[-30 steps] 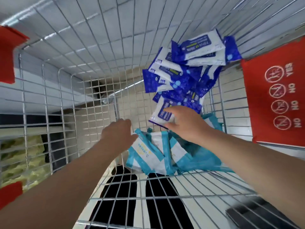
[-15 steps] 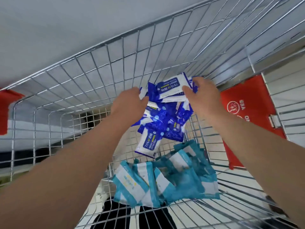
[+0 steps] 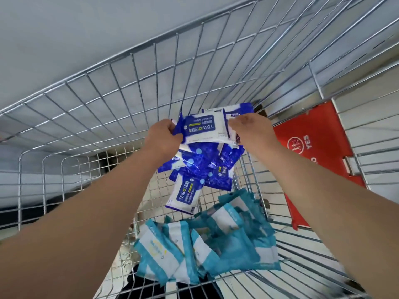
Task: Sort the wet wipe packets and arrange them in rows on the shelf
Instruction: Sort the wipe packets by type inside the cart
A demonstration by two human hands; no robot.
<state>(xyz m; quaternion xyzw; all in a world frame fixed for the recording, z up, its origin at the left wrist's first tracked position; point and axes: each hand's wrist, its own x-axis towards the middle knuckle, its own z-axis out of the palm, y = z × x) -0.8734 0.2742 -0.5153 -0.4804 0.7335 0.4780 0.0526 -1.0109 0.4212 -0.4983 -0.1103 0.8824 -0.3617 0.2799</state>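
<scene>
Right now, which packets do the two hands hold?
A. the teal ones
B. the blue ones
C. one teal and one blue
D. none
B: the left hand and the right hand each hold one end of the blue packets at the top of the pile, while the teal packets lie lower in the cart, away from both hands.

Wire cart point(image 3: 90, 98), interior seen from above. The left hand point(image 3: 164, 139) and right hand point(image 3: 252, 132) grip opposite ends of a held stack point(image 3: 205, 130) of dark blue and white packets. A loose blue heap point(image 3: 200, 169) sits directly beneath it. Teal packets point(image 3: 216, 244) lie nearer the camera on the cart floor. A red panel point(image 3: 313, 152) is on the right wall.
</scene>
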